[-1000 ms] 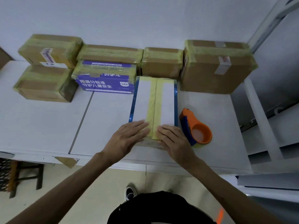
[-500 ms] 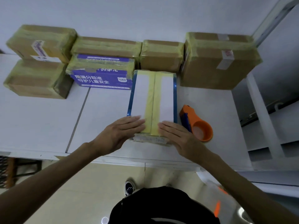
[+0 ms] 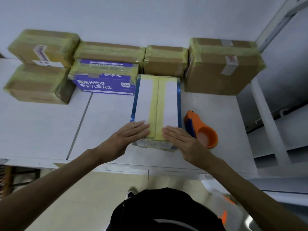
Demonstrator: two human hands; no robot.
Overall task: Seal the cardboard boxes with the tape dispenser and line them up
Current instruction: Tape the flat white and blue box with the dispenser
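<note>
A white box with blue edges (image 3: 170, 100) lies lengthwise on the white table (image 3: 41, 130), a yellow tape strip running down its top seam. My left hand (image 3: 126, 139) lies flat with straight fingers on the box's near left corner. My right hand (image 3: 181, 140) presses flat on its near right corner. The orange tape dispenser (image 3: 202, 132) rests on the table just right of the box, beside my right hand. Behind it stands a row of taped boxes: a purple printed box (image 3: 103, 80), a small brown box (image 3: 165, 62) and a large brown box (image 3: 221, 67).
Two more taped brown boxes (image 3: 38, 82) sit at the back left, one behind the other (image 3: 45, 47), and a flat one (image 3: 110, 50) lies behind the purple box. The wall runs behind them. A white shelf frame (image 3: 266, 114) stands at the table's right edge.
Both hands have stayed flat on the near end of the white box and the box sits slightly farther from the front edge; the camera has shifted.
</note>
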